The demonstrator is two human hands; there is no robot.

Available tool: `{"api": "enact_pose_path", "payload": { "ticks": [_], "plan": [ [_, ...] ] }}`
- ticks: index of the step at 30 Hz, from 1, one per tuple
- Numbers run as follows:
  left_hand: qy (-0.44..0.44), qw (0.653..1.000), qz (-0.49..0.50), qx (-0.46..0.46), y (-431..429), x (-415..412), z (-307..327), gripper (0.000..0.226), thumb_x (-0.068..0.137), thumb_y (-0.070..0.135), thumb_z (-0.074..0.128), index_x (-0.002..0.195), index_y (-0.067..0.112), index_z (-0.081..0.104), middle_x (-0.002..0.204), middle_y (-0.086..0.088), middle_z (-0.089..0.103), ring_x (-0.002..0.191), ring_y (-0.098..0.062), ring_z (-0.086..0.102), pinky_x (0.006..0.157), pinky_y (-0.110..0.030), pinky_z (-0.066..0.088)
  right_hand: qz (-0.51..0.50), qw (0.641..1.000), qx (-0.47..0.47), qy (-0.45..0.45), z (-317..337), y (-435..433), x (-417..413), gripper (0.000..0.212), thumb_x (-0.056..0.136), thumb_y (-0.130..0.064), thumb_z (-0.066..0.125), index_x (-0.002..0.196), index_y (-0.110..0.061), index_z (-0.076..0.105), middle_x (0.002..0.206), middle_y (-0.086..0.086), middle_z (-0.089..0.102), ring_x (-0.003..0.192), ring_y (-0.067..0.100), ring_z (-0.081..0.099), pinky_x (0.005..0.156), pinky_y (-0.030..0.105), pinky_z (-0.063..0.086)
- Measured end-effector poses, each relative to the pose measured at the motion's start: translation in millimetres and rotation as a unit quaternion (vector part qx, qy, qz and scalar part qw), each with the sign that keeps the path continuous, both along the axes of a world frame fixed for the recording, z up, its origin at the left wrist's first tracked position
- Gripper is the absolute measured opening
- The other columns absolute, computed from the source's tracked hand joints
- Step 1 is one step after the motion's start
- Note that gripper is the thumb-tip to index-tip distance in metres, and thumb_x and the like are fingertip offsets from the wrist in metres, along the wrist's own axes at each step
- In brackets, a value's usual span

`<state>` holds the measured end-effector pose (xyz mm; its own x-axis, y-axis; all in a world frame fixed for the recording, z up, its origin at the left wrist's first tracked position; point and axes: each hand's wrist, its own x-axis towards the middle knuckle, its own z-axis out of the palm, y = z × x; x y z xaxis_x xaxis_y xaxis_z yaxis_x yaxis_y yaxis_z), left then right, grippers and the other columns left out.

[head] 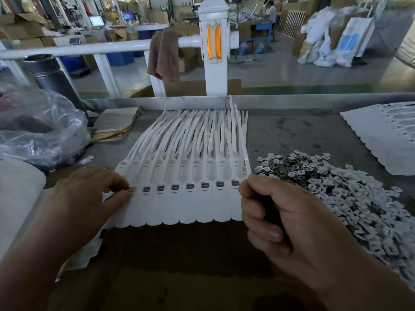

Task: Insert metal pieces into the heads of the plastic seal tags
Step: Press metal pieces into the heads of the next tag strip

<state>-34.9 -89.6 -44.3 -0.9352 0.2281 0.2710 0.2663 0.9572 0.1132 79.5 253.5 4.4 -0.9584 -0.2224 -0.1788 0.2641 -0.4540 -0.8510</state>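
White plastic seal tags (179,205) lie side by side in a joined row at the middle of the grey bench (292,131). Their flat rounded ends point near, and their thin tails fan away to the far metal edge of the bench. Across the row runs a line of heads, each with a small dark square opening.

The left hand (89,194) rests at the left end of the row. Its thumb and forefinger pinch a small metal piece (129,189) right at the head of the leftmost tag, and the other fingers are curled beside them.

The right hand (287,223) sits at the right end of the row, curled into a fist with the thumb on top, just beside the rightmost tag. The hollow of the fist is dark, and whether anything lies inside cannot be told.

A loose pile of metal pieces (348,191) spreads over the bench right of the row, running near along the right edge. Further right and far, a second stack of tags (381,135) lies flat. At the left sit a crumpled clear plastic bag (40,126) and, beyond it, some worn brown paper envelopes (116,122). Brown cardboard (179,254) fills the near side under both wrists.

Beyond the bench a white rail (89,48) carries a brown cloth (166,55), next to a white post (214,70) with an orange reflector.
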Motion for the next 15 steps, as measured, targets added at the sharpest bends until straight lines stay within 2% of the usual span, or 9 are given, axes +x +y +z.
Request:
{"api": "enact_pose_path", "payload": {
  "ticks": [2, 8, 15],
  "plan": [
    [-0.011, 1.000, -0.006, -0.013, 3, -3, 1, 0.021, 0.076, 0.071, 0.044, 0.095, 0.063, 0.049, 0.084, 0.035, 0.051, 0.083, 0.009, 0.050, 0.068, -0.028, 0.050, -0.006, 1.000, 0.001, -0.001, 1, 1, 0, 0.020, 0.079, -0.030, 0.062, 0.077, -0.012, 0.069, 0.062, 0.003, 0.046, 0.040, 0.010, 0.029, 0.033, 0.019, 0.021],
    [-0.055, 0.998, -0.012, 0.010, 7, -5, 6, 0.008, 0.078, 0.057, 0.058, 0.085, 0.057, 0.054, 0.083, 0.031, 0.056, 0.083, 0.007, 0.053, 0.071, -0.027, 0.049, 0.000, 1.000, 0.002, 0.004, 2, 2, 0, 0.020, 0.081, -0.029, 0.061, 0.079, -0.011, 0.068, 0.064, 0.004, 0.046, 0.041, 0.010, 0.029, 0.033, 0.019, 0.023],
    [-0.055, 0.998, 0.003, 0.034, 19, 2, 11, 0.015, 0.077, 0.045, 0.064, 0.079, 0.055, 0.054, 0.082, 0.030, 0.056, 0.082, 0.006, 0.054, 0.070, -0.025, 0.047, -0.002, 1.000, 0.002, 0.010, 1, 4, 1, 0.020, 0.082, -0.030, 0.061, 0.079, -0.012, 0.069, 0.064, 0.003, 0.048, 0.041, 0.009, 0.031, 0.033, 0.019, 0.025]
  ]
}}
